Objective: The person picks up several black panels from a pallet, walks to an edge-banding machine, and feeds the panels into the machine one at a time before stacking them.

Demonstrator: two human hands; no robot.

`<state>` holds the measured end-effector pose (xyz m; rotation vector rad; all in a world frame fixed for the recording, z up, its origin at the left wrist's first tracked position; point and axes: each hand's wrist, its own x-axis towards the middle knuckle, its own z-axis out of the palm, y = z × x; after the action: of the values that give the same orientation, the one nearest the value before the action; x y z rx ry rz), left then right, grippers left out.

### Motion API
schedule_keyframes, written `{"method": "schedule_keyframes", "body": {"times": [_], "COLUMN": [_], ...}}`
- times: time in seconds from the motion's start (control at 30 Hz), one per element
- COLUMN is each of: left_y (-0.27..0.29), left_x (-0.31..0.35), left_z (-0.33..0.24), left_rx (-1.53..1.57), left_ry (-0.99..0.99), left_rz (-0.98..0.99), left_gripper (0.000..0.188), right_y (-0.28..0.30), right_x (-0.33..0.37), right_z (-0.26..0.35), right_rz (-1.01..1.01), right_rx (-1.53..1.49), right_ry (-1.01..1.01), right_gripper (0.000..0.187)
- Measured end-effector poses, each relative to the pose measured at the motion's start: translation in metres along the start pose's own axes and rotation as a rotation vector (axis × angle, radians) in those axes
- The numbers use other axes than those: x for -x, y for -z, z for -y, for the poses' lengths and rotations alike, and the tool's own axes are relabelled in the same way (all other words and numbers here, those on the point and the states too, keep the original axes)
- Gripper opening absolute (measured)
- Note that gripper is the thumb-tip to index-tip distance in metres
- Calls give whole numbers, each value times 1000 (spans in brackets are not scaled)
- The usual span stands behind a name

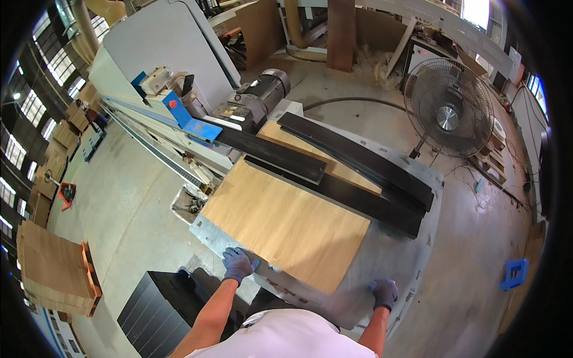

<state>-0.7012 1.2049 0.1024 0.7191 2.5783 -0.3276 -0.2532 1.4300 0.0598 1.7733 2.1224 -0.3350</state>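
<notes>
Head view: a flat, pale wood-grain board (292,221) lies across the centre of the frame on a grey metal table (373,265). Beyond it, a long black strip (370,209) and a shorter black strip (268,152) overlap; the shorter one's upper-left end meets a blue metal bracket (200,129) on the machine. Another long black strip (358,155) lies farther right. The left hand (239,265), in a blue-grey glove, rests with fingers spread at the table's near edge, grasping nothing visible. The gloved right hand (384,292) is at lower right, fingers curled; whether it grips the table edge cannot be told. Judging by the layout, the pieces are set out on the table, but handling seems unfinished: the strips lie unaligned. Whether any is machined cannot be told.
</notes>
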Motion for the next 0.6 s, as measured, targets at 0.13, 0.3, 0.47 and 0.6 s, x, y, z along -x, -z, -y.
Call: {"method": "schedule_keyframes", "body": {"times": [0.13,0.3,0.47,0.6], "left_y": [-9,-5,-5,-8], "left_x": [0,5,6,3], "left_z": [-3,0,-2,-6], "left_rx": [-57,24,91,14], "left_ry": [-1,8,21,13], "left_rz": [-68,11,5,-98], "left_gripper": [109,110,108,108], "right_y": [-6,-6,-7,-5], "right_x": [-16,-13,-12,-14], "right_z": [-5,0,-4,-5], "right_rz": [6,55,5,-41], "right_rx": [2,100,5,-19], "right_ry": [-55,-26,-84,-91], "right_gripper": [47,47,45,47]}}
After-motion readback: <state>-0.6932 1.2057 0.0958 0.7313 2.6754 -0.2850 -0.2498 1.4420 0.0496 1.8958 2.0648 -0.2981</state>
